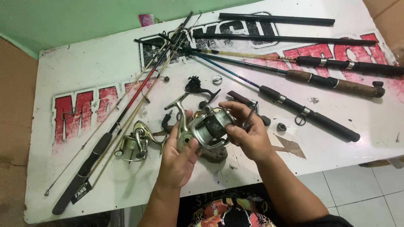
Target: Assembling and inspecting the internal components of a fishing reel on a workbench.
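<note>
Both hands are engaged over the near-middle of the white board that serves as the tabletop. The left hand grips the body and foot of a silver spinning reel from below, thumb up against its side. The right hand closes on the reel's spool from the right, fingers curled over its front; a thin dark tool appears pinched in the same hand, though its ends cannot be made out. The reel is held just above the board, a short way in from the near edge. A second spinning reel lies just left of the left hand, beside the butt of a black-handled rod that runs diagonally toward the near left corner. Loose dark reel parts lie just beyond the hands toward the centre, with a small round cap near them. A cork-handled rod and a black-gripped rod slope toward the right edge; a black rod section lies along the far edge. Open surface remains at the near right, between the right forearm and the right edge, and along the left edge. Tiled floor shows past the near right edge.
</note>
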